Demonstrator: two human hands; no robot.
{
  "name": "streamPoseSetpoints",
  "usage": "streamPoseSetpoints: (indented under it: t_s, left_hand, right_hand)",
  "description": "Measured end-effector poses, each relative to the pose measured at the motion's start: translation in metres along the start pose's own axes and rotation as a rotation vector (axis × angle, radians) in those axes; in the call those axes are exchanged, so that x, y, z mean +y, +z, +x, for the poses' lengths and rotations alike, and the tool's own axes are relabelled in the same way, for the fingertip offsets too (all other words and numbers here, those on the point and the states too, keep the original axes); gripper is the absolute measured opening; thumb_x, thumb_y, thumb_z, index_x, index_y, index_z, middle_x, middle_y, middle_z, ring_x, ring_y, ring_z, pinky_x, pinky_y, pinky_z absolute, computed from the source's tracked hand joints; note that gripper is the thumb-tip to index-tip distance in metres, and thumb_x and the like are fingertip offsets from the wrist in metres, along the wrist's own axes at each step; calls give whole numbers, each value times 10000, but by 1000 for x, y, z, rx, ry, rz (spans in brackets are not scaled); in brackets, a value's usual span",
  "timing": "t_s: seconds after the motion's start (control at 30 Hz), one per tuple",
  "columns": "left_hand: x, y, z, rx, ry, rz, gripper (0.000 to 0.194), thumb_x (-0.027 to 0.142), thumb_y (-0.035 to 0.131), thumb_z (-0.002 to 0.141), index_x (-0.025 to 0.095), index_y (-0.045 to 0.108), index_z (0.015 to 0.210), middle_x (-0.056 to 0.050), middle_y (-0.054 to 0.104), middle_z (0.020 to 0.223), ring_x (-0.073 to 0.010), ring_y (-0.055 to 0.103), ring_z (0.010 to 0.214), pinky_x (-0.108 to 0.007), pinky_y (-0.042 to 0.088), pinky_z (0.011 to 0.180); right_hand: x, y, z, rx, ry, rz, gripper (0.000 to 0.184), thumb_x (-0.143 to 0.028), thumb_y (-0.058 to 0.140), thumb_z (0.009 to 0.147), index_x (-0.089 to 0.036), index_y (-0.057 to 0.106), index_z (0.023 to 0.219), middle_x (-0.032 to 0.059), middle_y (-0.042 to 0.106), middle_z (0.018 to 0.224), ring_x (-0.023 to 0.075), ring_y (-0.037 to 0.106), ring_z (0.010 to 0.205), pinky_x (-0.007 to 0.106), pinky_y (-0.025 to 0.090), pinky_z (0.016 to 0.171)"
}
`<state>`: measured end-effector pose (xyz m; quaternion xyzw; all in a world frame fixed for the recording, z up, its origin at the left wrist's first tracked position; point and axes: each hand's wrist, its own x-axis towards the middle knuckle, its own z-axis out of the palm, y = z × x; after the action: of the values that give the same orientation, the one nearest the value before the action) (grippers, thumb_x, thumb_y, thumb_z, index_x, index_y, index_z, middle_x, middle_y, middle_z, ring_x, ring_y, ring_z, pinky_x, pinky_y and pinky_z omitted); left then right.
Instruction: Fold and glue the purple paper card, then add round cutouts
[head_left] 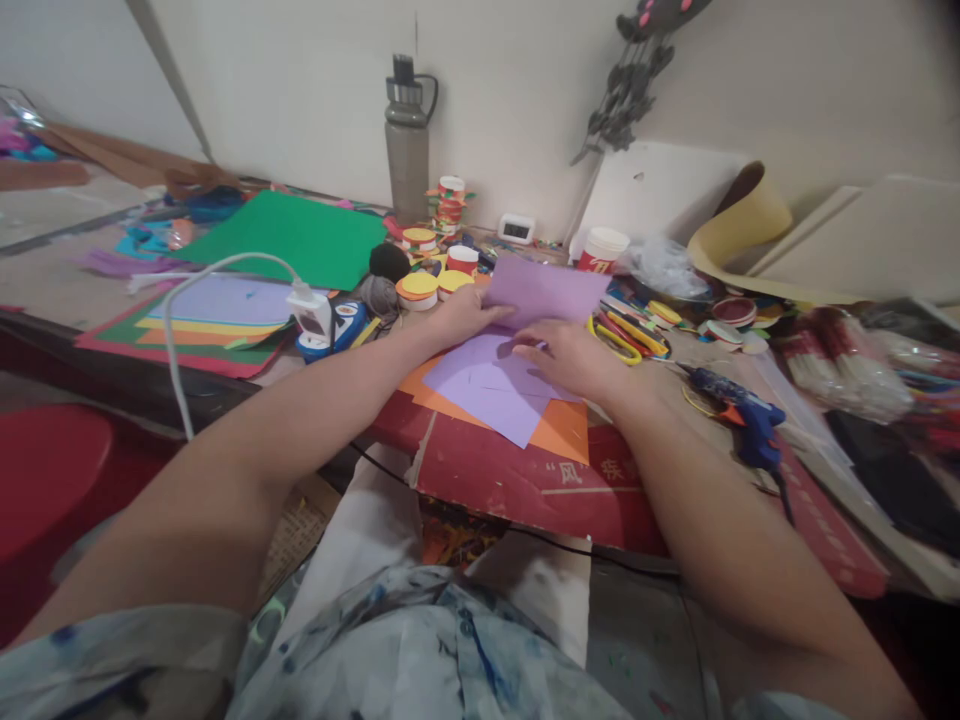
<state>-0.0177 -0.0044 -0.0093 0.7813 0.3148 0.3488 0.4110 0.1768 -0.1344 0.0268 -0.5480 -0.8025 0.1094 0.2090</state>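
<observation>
A raised sheet of purple paper [551,290] stands tilted at the middle of the table, its left edge pinched by my left hand [474,312]. Below it another purple surface [491,385] lies flat with a few thin dark lines; whether the two are one sheet I cannot tell. My right hand [566,352] is over the flat purple part, fingers slightly bent and apart, just beneath the raised sheet's lower edge. Orange paper [566,430] sticks out underneath, on a red printed board [517,490]. Yellow-handled scissors [619,345] are right of my right hand.
A blue glue gun [754,425] rests at the right. Left are a power strip [330,330] with a white cable, stacked coloured paper [217,320] and a green sheet [292,235]. Yellow-topped rolls [418,288], a bottle [407,150] and a red-and-white cup [602,250] stand behind.
</observation>
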Motion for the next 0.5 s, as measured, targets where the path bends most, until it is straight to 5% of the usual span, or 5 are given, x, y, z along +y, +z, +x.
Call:
streamPoseSetpoints:
  t_s: [0.17, 0.3, 0.4, 0.5]
  left_hand:
    - [-2, -6, -1, -62, -69, 71, 356, 461, 875, 788, 128, 815, 899, -39, 764, 819, -149, 617, 710, -277, 489, 715]
    - [5, -9, -2, -3, -124, 171, 360, 445, 845, 819, 166, 674, 668, 21, 616, 637, -126, 501, 617, -285, 403, 654]
    - [12, -9, -4, 23, -152, 230, 432, 411, 857, 835, 188, 577, 592, 34, 550, 580, -119, 452, 591, -289, 361, 627]
    - [15, -7, -7, 15, -110, 181, 355, 362, 842, 871, 176, 642, 644, 8, 646, 665, -131, 514, 633, -286, 402, 660]
  right_hand:
    - [-8, -3, 1, 146, 111, 9, 225, -324, 673, 1011, -195, 807, 884, 73, 795, 856, 208, 664, 772, 335, 461, 757]
    - [-14, -10, -2, 294, 126, 2, 355, -378, 641, 1014, -221, 661, 697, 31, 684, 691, 188, 582, 676, 330, 397, 707]
    - [-12, -18, -14, 403, 55, -57, 441, -435, 539, 1043, -251, 556, 642, 50, 653, 692, 222, 612, 726, 361, 438, 768]
    - [1, -35, -39, 571, 39, -162, 301, -433, 565, 993, -261, 596, 748, 89, 716, 854, 273, 662, 900, 411, 495, 893]
